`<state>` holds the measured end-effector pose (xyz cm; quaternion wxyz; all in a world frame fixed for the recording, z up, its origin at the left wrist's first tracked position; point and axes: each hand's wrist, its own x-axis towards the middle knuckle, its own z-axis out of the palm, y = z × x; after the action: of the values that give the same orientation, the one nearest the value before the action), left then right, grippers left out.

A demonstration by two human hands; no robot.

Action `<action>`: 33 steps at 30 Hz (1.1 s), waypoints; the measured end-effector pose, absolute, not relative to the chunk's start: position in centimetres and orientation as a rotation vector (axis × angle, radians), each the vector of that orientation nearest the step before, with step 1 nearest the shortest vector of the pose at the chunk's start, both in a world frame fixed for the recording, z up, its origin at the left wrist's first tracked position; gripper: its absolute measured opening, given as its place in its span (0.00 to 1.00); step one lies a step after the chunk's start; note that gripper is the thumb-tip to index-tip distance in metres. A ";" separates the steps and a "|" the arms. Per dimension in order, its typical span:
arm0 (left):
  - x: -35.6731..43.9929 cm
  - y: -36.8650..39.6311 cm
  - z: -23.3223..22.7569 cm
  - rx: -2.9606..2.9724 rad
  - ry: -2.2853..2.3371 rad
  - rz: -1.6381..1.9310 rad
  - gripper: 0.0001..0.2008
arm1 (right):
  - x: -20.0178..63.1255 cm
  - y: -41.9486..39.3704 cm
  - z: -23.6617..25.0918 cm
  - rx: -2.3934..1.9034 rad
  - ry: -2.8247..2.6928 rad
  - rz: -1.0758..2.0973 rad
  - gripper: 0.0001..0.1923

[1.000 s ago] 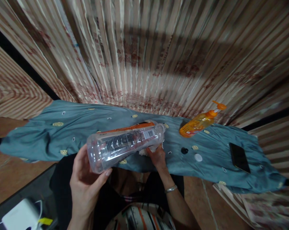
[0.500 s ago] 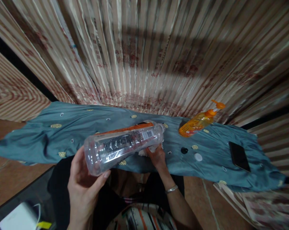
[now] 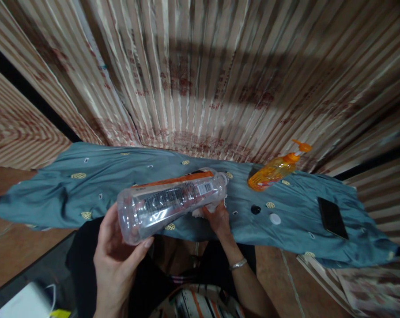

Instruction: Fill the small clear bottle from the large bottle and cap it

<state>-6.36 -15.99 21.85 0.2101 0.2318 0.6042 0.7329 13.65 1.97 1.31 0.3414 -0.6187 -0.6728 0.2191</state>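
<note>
Head view: right hand (image 3: pixel 217 218) half-hidden behind bottle (image 3: pixel 171 203).

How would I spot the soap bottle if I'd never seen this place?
Find the blue-grey cloth spread below the striped curtain. Toward its right end stands the soap bottle, the only orange thing there, topped with a pump, unlike the flat black phone nearby.

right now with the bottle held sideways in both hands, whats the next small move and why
Probably tilt the clear bottle upright. The left hand cups its base and the right hand holds near the neck, pressing something white I can't identify. The mouth looks uncapped, and a white cap lies on the blue cloth.
</note>
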 end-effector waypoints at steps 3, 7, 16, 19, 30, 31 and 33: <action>-6.3 -16.0 21.9 0.659 1.668 2.032 0.48 | 13.6 2.0 1.1 -1.570 -1.768 0.502 0.39; -6.2 -16.2 22.0 0.623 1.677 2.032 0.49 | 13.5 2.1 1.2 -1.579 -1.768 0.474 0.37; -6.1 -16.3 22.1 0.621 1.677 2.026 0.51 | 13.6 2.0 1.6 -1.646 -1.784 0.566 0.37; -6.2 -16.3 22.0 0.614 1.677 2.034 0.51 | 13.6 2.0 1.7 -1.623 -1.776 0.580 0.38; -6.5 -16.5 21.8 0.627 1.740 1.982 0.52 | 13.5 2.0 2.1 -1.590 -1.749 0.563 0.34; -6.4 -16.5 21.8 0.620 1.737 1.987 0.52 | 13.5 2.0 2.1 -1.585 -1.748 0.562 0.35; -6.4 -16.5 21.8 0.613 1.728 1.999 0.52 | 13.6 2.0 2.2 -1.587 -1.746 0.572 0.36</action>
<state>-6.35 -16.47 21.84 0.2129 0.2209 0.6226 0.7199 13.60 1.97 2.20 0.3495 -0.6123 -0.6739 0.2208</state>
